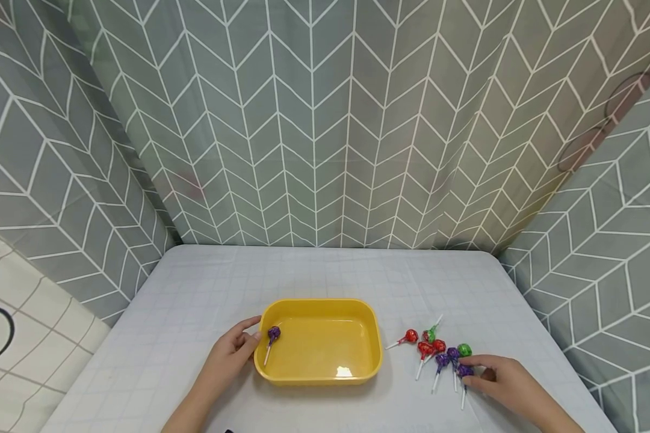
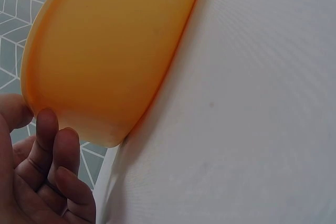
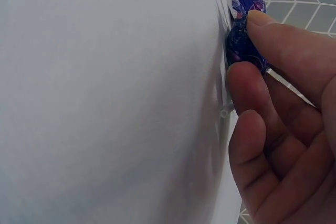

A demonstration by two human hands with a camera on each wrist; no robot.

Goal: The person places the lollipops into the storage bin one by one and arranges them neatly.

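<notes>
My left hand (image 1: 229, 355) is at the left end of a yellow plastic tray (image 1: 325, 305), its fingertips pinching the rim. In the left wrist view the tray's outer wall (image 2: 105, 51) rises above my curled fingers. Inside the tray, near that end, lies one purple lollipop (image 1: 273, 332). Over on the right, my right hand (image 1: 501, 382) pinches another purple lollipop (image 1: 465, 371) at the near edge of a loose group. The right wrist view shows the dark purple wrapper (image 3: 242, 45) between thumb and finger, partly hidden by them.
Beside the tray's right end lie several more lollipops: red (image 1: 411, 336), green (image 1: 464, 349) and purple (image 1: 442, 359), their white sticks at different angles. A white cloth (image 1: 216, 270) covers the table. Patterned grey curtains (image 1: 314, 120) stand behind and at both sides.
</notes>
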